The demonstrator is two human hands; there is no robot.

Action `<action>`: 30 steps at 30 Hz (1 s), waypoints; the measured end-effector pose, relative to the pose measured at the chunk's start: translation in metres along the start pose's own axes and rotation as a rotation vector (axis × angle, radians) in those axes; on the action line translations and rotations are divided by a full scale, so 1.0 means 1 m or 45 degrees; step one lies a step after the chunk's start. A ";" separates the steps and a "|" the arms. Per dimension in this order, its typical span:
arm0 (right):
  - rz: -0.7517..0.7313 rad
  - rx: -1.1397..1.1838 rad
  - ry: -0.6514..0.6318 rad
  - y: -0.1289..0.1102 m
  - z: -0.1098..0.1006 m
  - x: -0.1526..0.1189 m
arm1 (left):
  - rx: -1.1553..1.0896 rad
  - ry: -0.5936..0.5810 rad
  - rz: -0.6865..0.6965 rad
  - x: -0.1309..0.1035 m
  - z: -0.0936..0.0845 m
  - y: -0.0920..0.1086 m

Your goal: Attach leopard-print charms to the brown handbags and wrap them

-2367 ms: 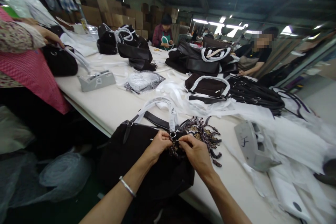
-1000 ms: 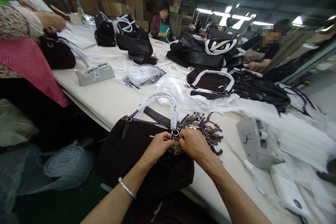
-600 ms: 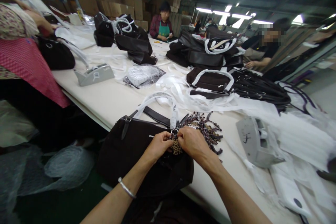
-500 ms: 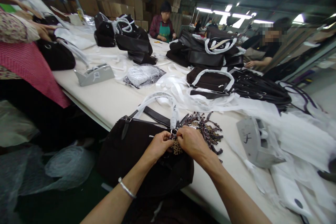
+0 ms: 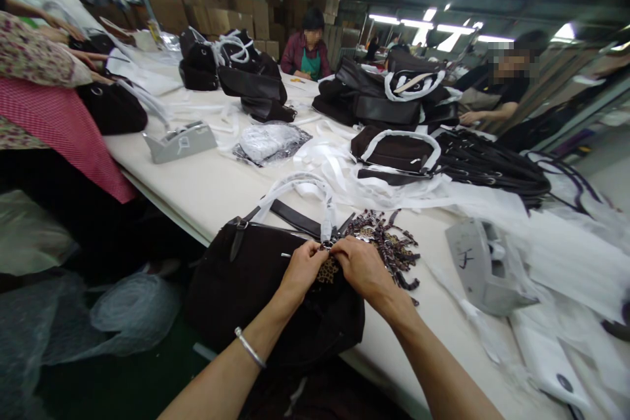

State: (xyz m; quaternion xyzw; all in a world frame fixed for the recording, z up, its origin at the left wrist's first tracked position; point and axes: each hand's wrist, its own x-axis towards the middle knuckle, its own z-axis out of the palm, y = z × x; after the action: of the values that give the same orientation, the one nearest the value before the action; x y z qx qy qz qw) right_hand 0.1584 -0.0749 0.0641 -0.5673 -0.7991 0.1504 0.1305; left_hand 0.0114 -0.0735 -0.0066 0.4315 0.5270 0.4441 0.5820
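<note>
You're mid-attach: both hands are on the leopard-print tag at the metal ring on the dark brown bag. The bag lies at the near edge of the table, half hanging off toward you.

Your left hand pinches narrow on the tag's left side, fingertips right at the ring. Your right hand is curled tight on the tag's right side, thumb and forefinger closed at the ring. I can't tell whether the clasp is already through the ring; your fingers cover it.

The white-wrapped handle arches up just behind the ring, and the dark strap runs under it. The pile of spare tags sits just right of the bag, touching its top edge.

My read on the next move: a fine two-finger job. Keep the ring steady with your left, work the clasp with your right, and keep the wrap on the handle clear of the ring.

Elsewhere, relative to the bag: a grey tape dispenser well to its right, another grey dispenser behind it to the left, and stacked bags far behind. A co-worker's patterned sleeve is far left of it.
</note>
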 end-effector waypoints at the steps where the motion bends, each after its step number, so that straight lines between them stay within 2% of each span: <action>1: -0.003 0.022 0.014 0.000 0.001 0.000 | -0.020 0.012 0.010 0.000 0.000 0.000; 4: -0.007 0.101 0.070 0.001 0.007 -0.001 | -0.094 0.032 -0.011 -0.001 0.001 0.002; 9: 0.028 0.259 0.236 -0.002 0.013 -0.003 | -0.281 0.006 -0.145 -0.001 0.000 0.006; 12: -0.024 0.320 0.263 -0.006 0.014 -0.005 | -0.434 -0.011 -0.180 -0.001 -0.001 0.011; 18: 0.007 0.321 0.348 -0.015 0.021 -0.006 | -0.589 -0.049 -0.276 -0.001 -0.003 0.019; 22: -0.017 0.273 0.360 -0.014 0.024 -0.003 | -0.650 -0.074 -0.394 0.001 -0.006 0.021; 26: -0.051 0.268 0.319 -0.005 0.023 -0.001 | -0.658 -0.163 -0.549 0.003 -0.012 0.022; 30: -0.086 0.360 0.260 0.001 0.024 -0.002 | -0.662 -0.219 -0.544 0.000 -0.016 0.022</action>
State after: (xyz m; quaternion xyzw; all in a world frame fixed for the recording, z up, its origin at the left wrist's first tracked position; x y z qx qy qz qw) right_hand 0.1504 -0.0787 0.0412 -0.5283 -0.7713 0.1984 0.2943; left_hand -0.0063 -0.0676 0.0140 0.1848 0.4237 0.3935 0.7946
